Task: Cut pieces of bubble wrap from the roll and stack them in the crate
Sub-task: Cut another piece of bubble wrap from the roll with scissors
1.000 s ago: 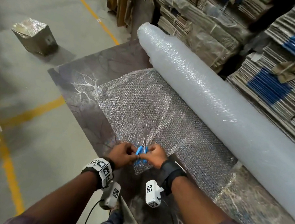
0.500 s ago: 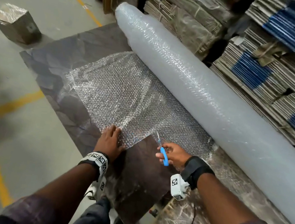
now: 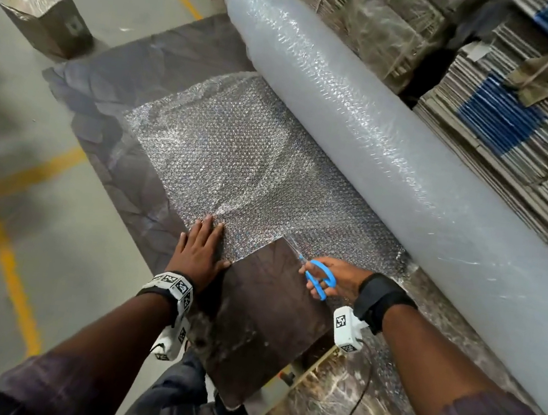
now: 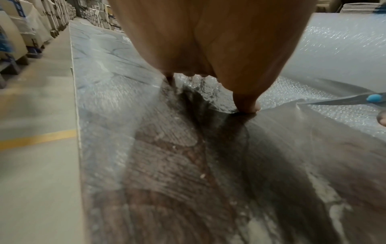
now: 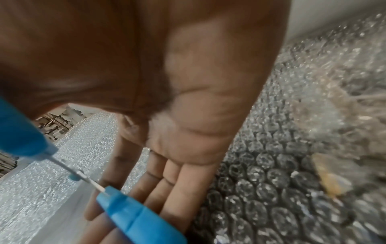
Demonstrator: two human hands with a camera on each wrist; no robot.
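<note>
A long bubble wrap roll (image 3: 360,142) lies diagonally across the dark table (image 3: 263,309). An unrolled sheet (image 3: 236,168) spreads from it toward me. My left hand (image 3: 200,250) presses flat on the sheet's near edge, fingers straight; in the left wrist view my left hand's thumb (image 4: 246,104) pins the edge. My right hand (image 3: 329,276) grips blue-handled scissors (image 3: 317,274), whose blades meet the sheet's near corner (image 3: 287,240). In the right wrist view the blue handles (image 5: 133,214) sit over my fingers, above the sheet (image 5: 271,181). No crate is in view.
Stacks of flattened cardboard (image 3: 503,125) stand right behind the roll. A wrapped box (image 3: 47,17) sits on the concrete floor at far left, near yellow floor lines (image 3: 10,264). The table's left edge (image 4: 76,99) drops to the floor.
My hands, together at the scissors a second ago, have parted: the left hand now lies flat on the sheet's edge and the right hand has carried the scissors rightward to the sheet's corner.
</note>
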